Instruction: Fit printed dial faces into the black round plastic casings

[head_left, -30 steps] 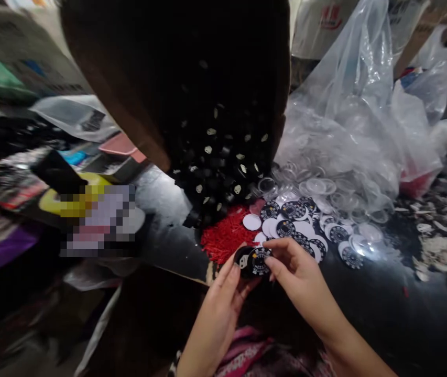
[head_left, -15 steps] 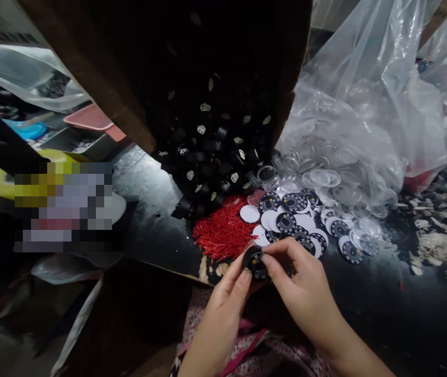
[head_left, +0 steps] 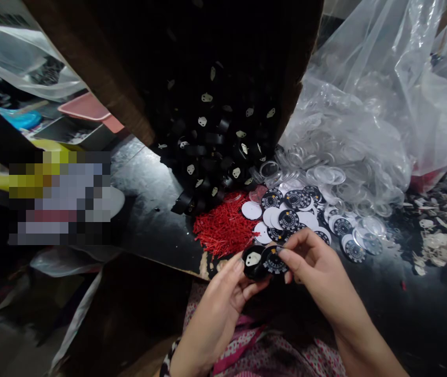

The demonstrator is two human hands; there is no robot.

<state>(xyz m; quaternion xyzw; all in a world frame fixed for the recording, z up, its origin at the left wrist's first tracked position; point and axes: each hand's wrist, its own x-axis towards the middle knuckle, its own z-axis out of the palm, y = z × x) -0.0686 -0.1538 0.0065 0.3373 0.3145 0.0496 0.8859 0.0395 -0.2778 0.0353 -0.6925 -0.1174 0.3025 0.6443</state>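
The person's two hands are close together in the lower middle of the frame. The left hand (head_left: 227, 288) holds a small round black case (head_left: 253, 262) from below, with the fingers curled around it. A pale metal piece with little holes shows inside the case. The right hand (head_left: 317, 269) pinches a round black dial (head_left: 272, 261) with white marks and a yellow patch between its thumb and fingers. The dial is right beside the case, and its left edge overlaps the case's right edge. It is hard to tell if they touch.

Just above the hands, a pile of thin red bits (head_left: 223, 222) lies on the dark tabletop (head_left: 368, 303). To the right of the red pile, near the middle of the frame, are lots of loose dials (head_left: 297, 199), some with the white side up. Clear round covers (head_left: 325, 175) lie above them, by a big see-through bag (head_left: 364, 104) in the upper right. Pale flat pieces (head_left: 443, 243) are heaped at the right edge.

At the top middle, a big brown box (head_left: 304, 99) lies open toward the person. Many more black cases (head_left: 211, 139) spill from it.
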